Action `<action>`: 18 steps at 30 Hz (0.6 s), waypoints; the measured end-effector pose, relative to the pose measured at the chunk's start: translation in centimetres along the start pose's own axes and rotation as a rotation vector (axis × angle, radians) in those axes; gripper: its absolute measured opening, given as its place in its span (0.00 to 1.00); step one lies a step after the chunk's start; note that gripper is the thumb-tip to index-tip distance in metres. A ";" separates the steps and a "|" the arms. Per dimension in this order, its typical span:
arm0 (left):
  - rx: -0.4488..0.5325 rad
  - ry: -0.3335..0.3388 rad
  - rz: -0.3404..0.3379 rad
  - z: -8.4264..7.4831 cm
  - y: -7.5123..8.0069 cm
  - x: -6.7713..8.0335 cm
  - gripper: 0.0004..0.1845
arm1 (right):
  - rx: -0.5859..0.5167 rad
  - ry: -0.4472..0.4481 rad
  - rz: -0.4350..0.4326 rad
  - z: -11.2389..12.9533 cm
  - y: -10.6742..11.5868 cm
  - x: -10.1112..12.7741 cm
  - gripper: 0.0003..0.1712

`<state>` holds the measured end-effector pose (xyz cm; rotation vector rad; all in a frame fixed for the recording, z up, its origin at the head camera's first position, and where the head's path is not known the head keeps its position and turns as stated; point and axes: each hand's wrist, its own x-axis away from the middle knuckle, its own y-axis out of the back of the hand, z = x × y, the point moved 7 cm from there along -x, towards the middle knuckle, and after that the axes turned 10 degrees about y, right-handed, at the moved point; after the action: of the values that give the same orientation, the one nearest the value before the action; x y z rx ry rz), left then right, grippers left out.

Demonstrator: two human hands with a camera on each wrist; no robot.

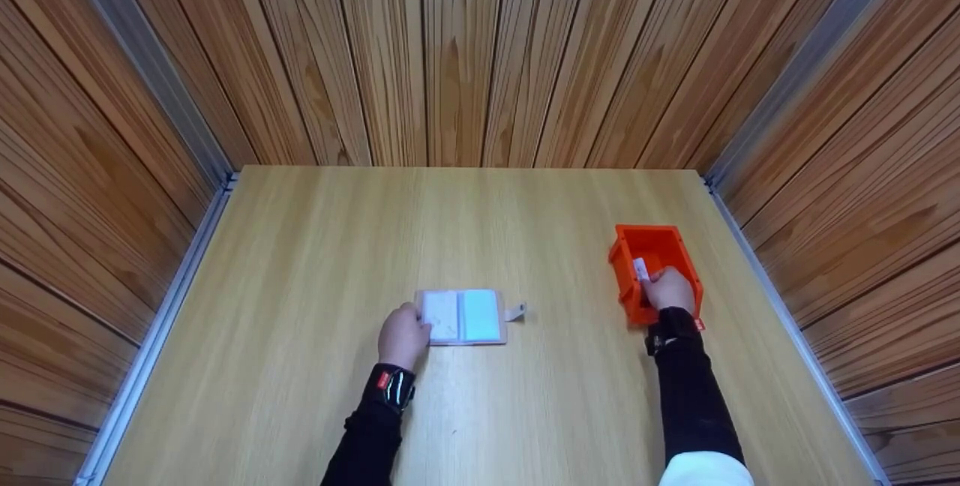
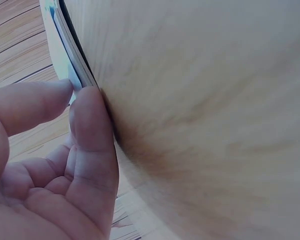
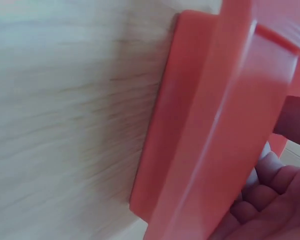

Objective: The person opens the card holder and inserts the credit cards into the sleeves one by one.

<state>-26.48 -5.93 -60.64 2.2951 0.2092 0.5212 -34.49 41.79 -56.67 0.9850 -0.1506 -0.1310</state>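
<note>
A small booklet (image 1: 481, 316) lies spread on the table, with a whitish left side, a light-blue right side and a pale strap (image 1: 516, 312) sticking out to the right. My left hand (image 1: 403, 336) pinches its left edge; thumb and forefinger close on the layered edge (image 2: 76, 50) in the left wrist view. Over at the right, my right hand (image 1: 669, 291) reaches into an orange bin (image 1: 646, 235). From its fingers a small white flat piece (image 1: 640, 268) juts out, its kind unclear. The bin's wall (image 3: 215, 120) hides much of that hand in the right wrist view.
The wooden tabletop (image 1: 315, 246) is bordered by metal rails (image 1: 165, 321) at the sides. Wood-plank walls (image 1: 457, 58) rise behind and on both sides. The bin stands near the right rail.
</note>
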 end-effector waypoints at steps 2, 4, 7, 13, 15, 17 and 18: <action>-0.001 -0.017 -0.016 -0.1 0.1 0.1 0.08 | 0.003 0.010 -0.024 0.2 0.1 -0.1 0.16; -0.004 -0.036 -0.037 -0.2 0.2 0.2 0.08 | 0.001 0.019 -0.041 0.3 0.0 -0.1 0.15; -0.004 -0.058 -0.063 -0.2 0.3 0.3 0.08 | -0.002 0.021 -0.053 0.3 -0.1 -0.2 0.13; -0.001 -0.042 -0.057 -0.1 0.2 0.2 0.08 | -0.025 0.003 -0.063 0.3 -0.1 -0.3 0.12; 0.000 -0.038 -0.051 -0.1 0.2 0.2 0.08 | -0.023 0.008 -0.072 0.3 0.1 -0.3 0.12; 0.000 -0.034 -0.046 -0.1 0.2 0.1 0.08 | -0.012 0.015 -0.080 0.4 0.2 -0.4 0.12; 0.001 -0.033 -0.043 -0.1 0.2 0.1 0.08 | -0.013 0.014 -0.081 0.4 0.3 -0.4 0.12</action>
<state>-26.39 -5.95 -60.38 2.2930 0.2423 0.4614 -34.94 41.69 -56.22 0.9797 -0.0972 -0.1989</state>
